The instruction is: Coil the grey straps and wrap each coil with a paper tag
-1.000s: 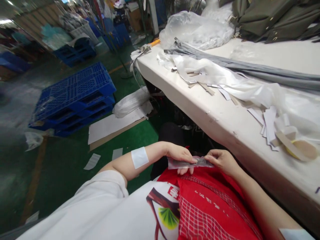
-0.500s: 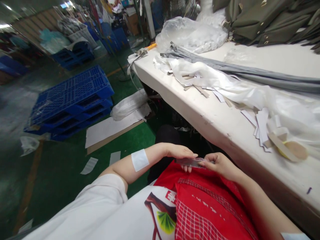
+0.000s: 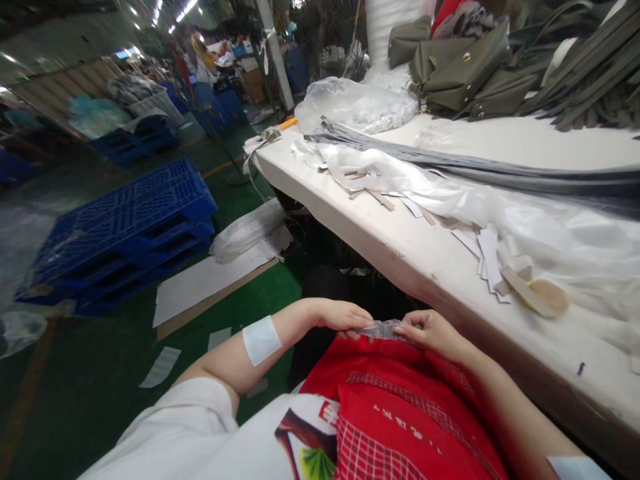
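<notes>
Clear, crinkled plastic, a small film piece [image 3: 381, 329], spans the gap between the left hand [image 3: 345, 315] and the right hand [image 3: 431, 331], low over the red apron [image 3: 400, 380]. Each end is pinched, I'd judge, so the limp film lies spread rather than folding on itself. Each grip is nearly closed, fingertips and thumb pressed on the film's edge. Just beyond and above the grip runs the white surface [image 3: 400, 247], littered with paper strips [image 3: 493, 257], and well off to its left lie blue pallets [image 3: 120, 227].

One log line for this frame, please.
left hand: pinches clear plastic piece | right hand: pinches its other end | place: above red apron | table: at right
</notes>
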The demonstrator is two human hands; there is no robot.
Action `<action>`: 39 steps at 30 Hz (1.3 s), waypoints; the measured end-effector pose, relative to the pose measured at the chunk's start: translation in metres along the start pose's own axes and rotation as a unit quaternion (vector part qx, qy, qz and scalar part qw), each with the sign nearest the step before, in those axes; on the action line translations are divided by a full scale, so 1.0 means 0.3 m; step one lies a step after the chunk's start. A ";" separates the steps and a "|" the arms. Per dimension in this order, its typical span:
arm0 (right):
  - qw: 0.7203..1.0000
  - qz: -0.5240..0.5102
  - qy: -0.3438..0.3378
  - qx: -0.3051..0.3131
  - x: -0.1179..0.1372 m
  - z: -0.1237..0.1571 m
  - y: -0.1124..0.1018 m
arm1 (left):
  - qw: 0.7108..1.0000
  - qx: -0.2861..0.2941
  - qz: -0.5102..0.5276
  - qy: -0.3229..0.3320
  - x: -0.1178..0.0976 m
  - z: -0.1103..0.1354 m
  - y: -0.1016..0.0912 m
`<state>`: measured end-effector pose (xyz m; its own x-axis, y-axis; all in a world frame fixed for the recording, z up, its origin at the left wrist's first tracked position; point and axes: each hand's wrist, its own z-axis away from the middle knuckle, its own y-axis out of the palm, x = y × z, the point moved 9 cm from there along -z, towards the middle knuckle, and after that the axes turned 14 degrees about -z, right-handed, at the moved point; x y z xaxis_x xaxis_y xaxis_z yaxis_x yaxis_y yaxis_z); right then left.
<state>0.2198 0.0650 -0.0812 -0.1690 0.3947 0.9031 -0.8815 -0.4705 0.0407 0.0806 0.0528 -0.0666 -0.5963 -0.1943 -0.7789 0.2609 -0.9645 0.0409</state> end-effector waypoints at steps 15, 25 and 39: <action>0.990 0.114 -0.081 -0.009 0.058 0.023 -0.031 | 0.946 -0.040 0.288 0.142 -0.208 0.216 -0.123; 0.979 -0.109 -0.166 0.040 0.414 0.146 0.191 | 0.822 -0.497 -0.059 0.271 -0.426 0.236 -0.255; 0.950 0.128 -0.280 -0.039 0.522 0.117 0.073 | 0.911 -0.303 0.140 0.241 -0.379 0.176 -0.049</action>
<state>0.1895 0.0888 0.0760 -0.1406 -0.2180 0.9658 -0.8766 -0.4261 -0.2238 0.1045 0.0797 0.0544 -0.0774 -0.1755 -0.9814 0.8105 -0.5844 0.0406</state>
